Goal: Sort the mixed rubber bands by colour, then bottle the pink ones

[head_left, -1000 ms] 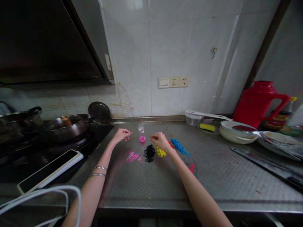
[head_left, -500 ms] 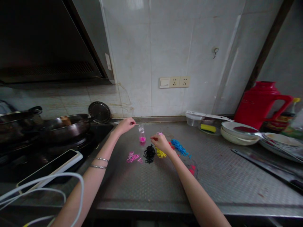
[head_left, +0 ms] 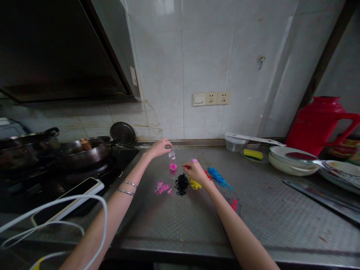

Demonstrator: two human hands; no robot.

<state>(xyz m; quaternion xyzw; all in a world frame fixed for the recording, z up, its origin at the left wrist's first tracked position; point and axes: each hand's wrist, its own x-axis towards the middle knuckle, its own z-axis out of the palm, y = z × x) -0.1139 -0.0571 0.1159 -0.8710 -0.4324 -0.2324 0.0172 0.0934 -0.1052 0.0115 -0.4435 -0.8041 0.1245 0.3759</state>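
A small clear bottle [head_left: 172, 159] stands upright on the metal counter [head_left: 163, 225], with bright pink bits in its bottom. At its mouth, my left hand [head_left: 161, 147] has its fingertips pinched together; whatever is between them is too small to make out. My right hand [head_left: 196, 172] is closed in a pinch just right of the bottle, its contents hidden. Around it lie piles of what look like small rubber bands: pink bands [head_left: 162, 187], black bands [head_left: 182, 184], yellow bands [head_left: 195, 183] partly under the hand, and blue bands [head_left: 218, 177]. More pink bands [head_left: 193, 160] show behind the hand.
Pans [head_left: 87, 153] sit on the stove at left, near a white-cased phone-like device [head_left: 70, 200] and a looping white cable [head_left: 106, 213]. Bowls [head_left: 292, 165], a yellow sponge [head_left: 253, 154], a knife-like blade [head_left: 317, 198] and a red thermos [head_left: 315, 123] occupy the right side.
My left hand has moved right, from beside the bottle to over its mouth. My right hand stays pinched in nearly the same place. The whole view has shifted slightly.
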